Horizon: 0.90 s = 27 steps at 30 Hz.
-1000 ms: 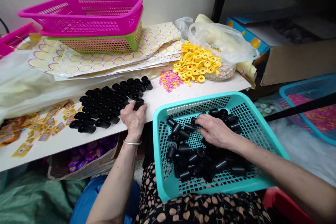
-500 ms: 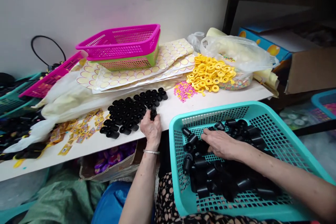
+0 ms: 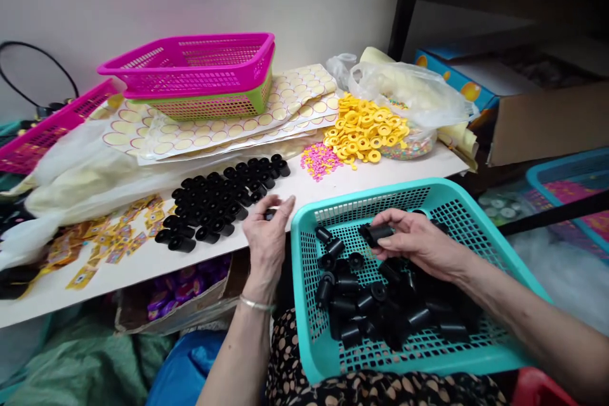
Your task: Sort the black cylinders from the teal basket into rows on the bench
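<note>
My left hand (image 3: 267, 238) is above the table's front edge, its fingers curled round a small black plastic cylinder (image 3: 269, 214), mostly hidden by the hand. Beside it on the table stand rows of upright black cylinders (image 3: 209, 203) with hollow tops. My right hand (image 3: 413, 241) is over the turquoise basket (image 3: 301, 292), thumb and fingers pinching a black plastic cylinder (image 3: 373, 233) that lies sideways in the grip. More black cylinders (image 3: 368, 304) lie loose in a heap in the basket, which rests by the lap.
Yellow rings (image 3: 364, 130) and pink bits (image 3: 320, 162) are piled at the table's back right. Stacked pink and green baskets (image 3: 190, 79) stand on printed sheets (image 3: 304, 92). Small yellow packets (image 3: 109, 228) lie at left. A cardboard box (image 3: 537, 120) is at right.
My left hand has drawn back slightly from the rows with a black cylinder. My right hand has risen from the heap holding a cylinder. The view has shifted to the right.
</note>
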Tool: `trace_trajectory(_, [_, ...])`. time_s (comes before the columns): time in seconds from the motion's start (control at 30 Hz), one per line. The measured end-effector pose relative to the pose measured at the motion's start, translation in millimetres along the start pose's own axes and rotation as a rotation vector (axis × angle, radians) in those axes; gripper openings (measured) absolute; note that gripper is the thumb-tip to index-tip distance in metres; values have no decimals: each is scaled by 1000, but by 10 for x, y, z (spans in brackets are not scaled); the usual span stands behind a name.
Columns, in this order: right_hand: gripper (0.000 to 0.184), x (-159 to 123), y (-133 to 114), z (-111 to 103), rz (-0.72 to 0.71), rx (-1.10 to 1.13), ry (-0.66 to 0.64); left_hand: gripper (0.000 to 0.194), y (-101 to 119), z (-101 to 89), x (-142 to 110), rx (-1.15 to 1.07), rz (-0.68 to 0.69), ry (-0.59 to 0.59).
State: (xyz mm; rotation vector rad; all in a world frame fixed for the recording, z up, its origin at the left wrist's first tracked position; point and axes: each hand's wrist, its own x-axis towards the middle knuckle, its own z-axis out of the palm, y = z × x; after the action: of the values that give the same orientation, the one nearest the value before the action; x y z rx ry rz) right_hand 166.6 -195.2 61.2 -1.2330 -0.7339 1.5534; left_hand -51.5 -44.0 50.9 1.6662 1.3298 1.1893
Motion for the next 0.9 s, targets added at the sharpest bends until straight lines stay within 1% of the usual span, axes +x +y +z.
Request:
trace_trajectory(0.03, [34, -35, -38, 42, -38, 67, 20, 32, 126, 5, -84, -166, -60, -158])
trace_trajectory(0.07, [34, -66, -72, 89, -80, 105, 40, 33, 243, 14, -159, -299, -92, -301])
trace_trajectory(0.1, [34, -92, -101, 136, -126, 123, 62, 35, 342, 27, -225, -388, -98, -418])
trace_trajectory(0.13, [33, -112, -122, 182, -172, 123, 86, 38, 421, 42, -278, -431, -81, -499])
trace_trajectory(0.2, [31, -140, -143, 258, -247, 98, 125, 36, 509, 75, -354, -407, -34, -591])
trace_trajectory(0.27, [31, -155, -138, 303, -299, 64, 153, 37, 524, 108, -400, -315, 1, -662])
trace_trajectory(0.3, [32, -159, -128, 313, -320, 46, 162, 42, 518, 124, -417, -267, 20, -697])
trace_trajectory(0.43, [31, -161, -66, 290, -379, -64, 174, 80, 497, 188, -470, -138, 120, -828])
trace_trajectory(0.5, [32, -154, -34, 262, -398, -120, 175, 90, 511, 218, -484, -92, 167, -869])
trace_trajectory(0.67, [29, -136, 7, 215, -447, -246, 192, 98, 558, 273, -471, -11, 238, -931])
trace_trajectory(0.9, [27, -186, 2, 163, -519, -434, 206, 98, 530, 296, -442, 66, 327, -1018])
